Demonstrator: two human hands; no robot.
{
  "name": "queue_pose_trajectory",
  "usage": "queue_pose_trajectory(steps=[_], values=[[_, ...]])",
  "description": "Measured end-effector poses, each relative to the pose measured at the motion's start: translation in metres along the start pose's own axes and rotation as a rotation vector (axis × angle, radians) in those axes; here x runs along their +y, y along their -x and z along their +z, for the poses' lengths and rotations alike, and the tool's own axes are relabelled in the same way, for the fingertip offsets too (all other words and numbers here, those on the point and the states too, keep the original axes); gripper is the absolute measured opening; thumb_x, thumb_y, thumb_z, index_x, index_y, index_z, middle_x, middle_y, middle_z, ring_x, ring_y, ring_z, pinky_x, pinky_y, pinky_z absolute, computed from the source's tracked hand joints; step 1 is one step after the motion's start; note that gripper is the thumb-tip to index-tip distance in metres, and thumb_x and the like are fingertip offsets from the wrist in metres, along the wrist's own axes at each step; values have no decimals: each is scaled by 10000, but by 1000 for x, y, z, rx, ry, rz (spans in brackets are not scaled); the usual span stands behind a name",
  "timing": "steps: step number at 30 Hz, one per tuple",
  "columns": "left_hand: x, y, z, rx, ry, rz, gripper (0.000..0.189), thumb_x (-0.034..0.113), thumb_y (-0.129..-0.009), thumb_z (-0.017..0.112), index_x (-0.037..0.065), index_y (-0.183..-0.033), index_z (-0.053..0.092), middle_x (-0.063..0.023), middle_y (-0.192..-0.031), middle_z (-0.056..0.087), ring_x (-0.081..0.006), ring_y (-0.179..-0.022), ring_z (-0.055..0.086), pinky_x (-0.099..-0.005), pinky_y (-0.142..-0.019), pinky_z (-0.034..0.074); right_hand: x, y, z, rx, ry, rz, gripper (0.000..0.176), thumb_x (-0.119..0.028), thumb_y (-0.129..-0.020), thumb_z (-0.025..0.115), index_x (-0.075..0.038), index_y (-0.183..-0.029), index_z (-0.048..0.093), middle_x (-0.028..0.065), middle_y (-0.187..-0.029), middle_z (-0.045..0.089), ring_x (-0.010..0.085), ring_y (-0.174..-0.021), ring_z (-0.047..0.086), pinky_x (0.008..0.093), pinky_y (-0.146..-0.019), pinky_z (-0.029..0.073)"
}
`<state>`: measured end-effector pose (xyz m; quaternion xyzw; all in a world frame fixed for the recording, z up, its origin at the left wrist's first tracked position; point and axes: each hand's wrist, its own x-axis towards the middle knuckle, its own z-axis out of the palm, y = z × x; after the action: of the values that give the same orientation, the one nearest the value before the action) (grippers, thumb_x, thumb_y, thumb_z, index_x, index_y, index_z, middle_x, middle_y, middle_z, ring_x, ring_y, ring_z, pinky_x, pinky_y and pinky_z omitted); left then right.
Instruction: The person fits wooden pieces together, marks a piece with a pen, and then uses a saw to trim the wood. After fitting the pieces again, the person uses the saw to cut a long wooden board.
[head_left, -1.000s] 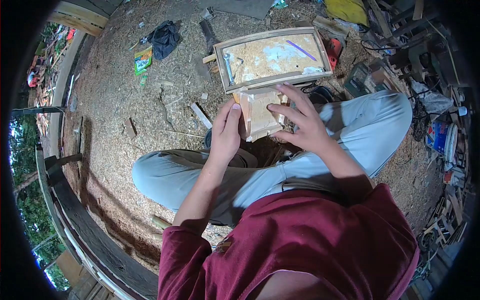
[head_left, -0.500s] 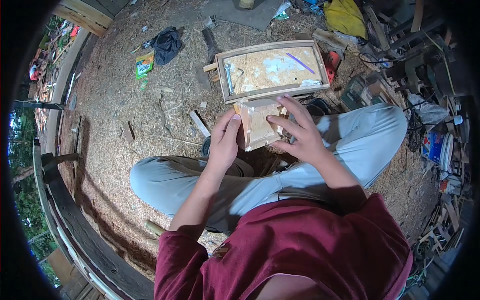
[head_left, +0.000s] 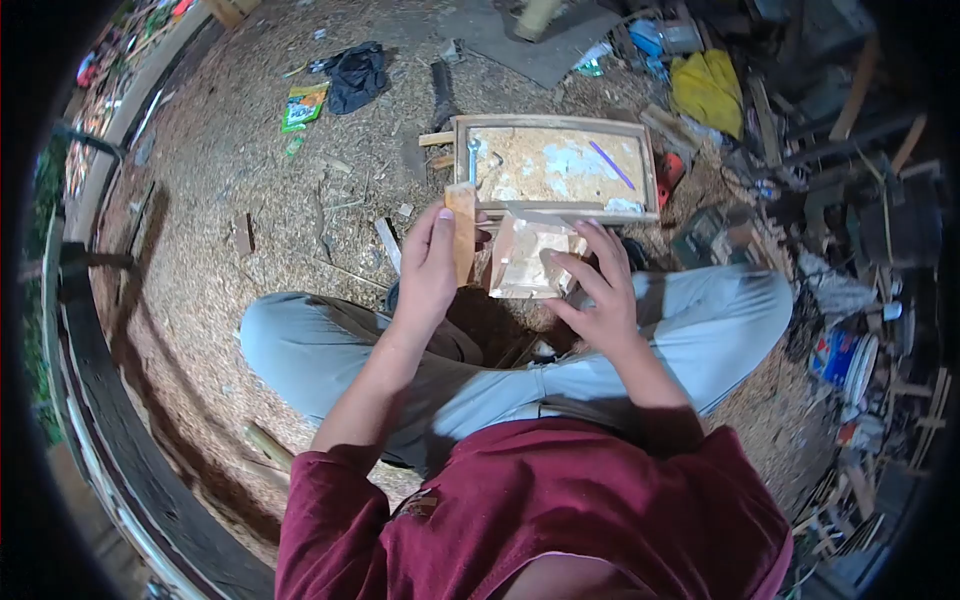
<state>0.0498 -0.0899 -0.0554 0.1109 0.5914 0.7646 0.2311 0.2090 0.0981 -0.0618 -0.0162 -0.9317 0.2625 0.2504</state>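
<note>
My left hand [head_left: 428, 265] is closed around a flat, orange-tinted wooden piece [head_left: 461, 230], held upright with the thumb on its face. Just to the right, my right hand [head_left: 605, 285] grips a small pale wooden box [head_left: 525, 262] by its right side, fingers over the top and thumb at the lower edge. A narrow gap separates the two pieces. Both are above my crossed legs. Beyond them lies a shallow wooden frame tray [head_left: 560, 122] with sawdust, a wrench [head_left: 473, 160] and a purple stick [head_left: 612, 165] in it.
Sawdust covers the ground [head_left: 300, 220]. A black plastic bag [head_left: 356, 78] and a green-yellow packet [head_left: 303, 106] lie at the far left. A yellow cloth [head_left: 706, 92], a red tool [head_left: 671, 175] and a white-blue bucket [head_left: 845, 358] stand among clutter on the right.
My left hand has moved left and away from the box, with the flat wooden piece in it. The right hand keeps the box, now tilted differently. The view has shifted slightly.
</note>
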Motion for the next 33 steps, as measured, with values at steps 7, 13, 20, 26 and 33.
queue_pose_trajectory(steps=[7, 13, 20, 26, 33], values=[[94, -33, -28, 63, -55, 45, 355, 293, -1115, 422, 4, -1228, 593, -85, -967, 701, -140, -725, 644, -302, -665, 539, -19, -24, 7, -153, 55, -37, 658, -250, -601, 924, -138, -1209, 699, 163, -1473, 513, 396, -1349, 491, 550, -1150, 342], [107, -122, -94, 149, -486, 298, 370, 293, -1110, 429, -5, -1231, 612, -92, -932, 715, -130, -637, 624, -276, -592, 519, -40, -78, 70, -304, 100, -111, 596, -316, -668, 894, -175, -1206, 679, 137, -1475, 509, 331, -1379, 484, 583, -1198, 222], [72, -173, -167, 390, -382, 168, 378, 274, -1110, 394, -15, -1232, 606, -106, -953, 734, -142, -622, 655, -290, -565, 532, -43, -139, 218, -600, 157, -222, 621, -350, -679, 874, -107, -1206, 654, 194, -1444, 492, 362, -1374, 462, 572, -1182, 280], [71, -188, -179, 429, -259, 98, 357, 235, -1103, 386, -23, -1230, 596, -122, -983, 725, -155, -670, 667, -296, -586, 533, -2, -158, 338, -746, 276, -189, 606, -327, -700, 873, -112, -1213, 633, 186, -1380, 510, 377, -1311, 498, 527, -1115, 389], [50, -226, -189, 341, -212, -41, 350, 211, -1086, 400, -20, -1295, 560, -126, -976, 719, -182, -699, 672, -310, -600, 532, 44, -197, 405, -725, 187, 233, 738, -383, -815, 764, -90, -1434, 488, 237, -1413, 492, 421, -1271, 557, 560, -1040, 464]])
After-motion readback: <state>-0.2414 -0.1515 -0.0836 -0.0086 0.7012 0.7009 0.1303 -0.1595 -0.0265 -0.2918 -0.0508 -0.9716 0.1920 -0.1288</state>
